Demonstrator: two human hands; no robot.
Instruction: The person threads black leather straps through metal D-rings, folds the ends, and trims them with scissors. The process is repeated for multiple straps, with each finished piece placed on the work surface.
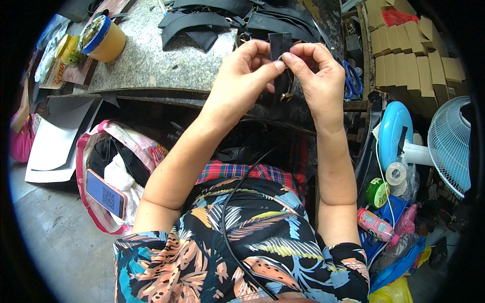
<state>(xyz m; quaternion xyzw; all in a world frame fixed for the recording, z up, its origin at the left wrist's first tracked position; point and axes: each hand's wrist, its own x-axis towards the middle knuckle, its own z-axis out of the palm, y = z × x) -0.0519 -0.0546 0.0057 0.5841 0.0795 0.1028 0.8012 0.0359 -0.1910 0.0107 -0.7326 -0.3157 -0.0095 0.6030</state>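
Over the front edge of the worktop, both hands work on one black strap that looks like leather. My left hand pinches it from the left, thumb on its face. My right hand closes on it from the right, its thumb and fingertips meeting the left thumb. A small piece of metal shows between the thumbs, partly covered by them. Below the fingers hangs a small brass-coloured metal fitting. Beyond the hands lies a pile of black straps, some with metal rings.
A tub with a blue rim stands on the stone slab at left. Blue-handled scissors hang by the right hand. Cardboard boxes and a fan are at right. A bag holds a phone.
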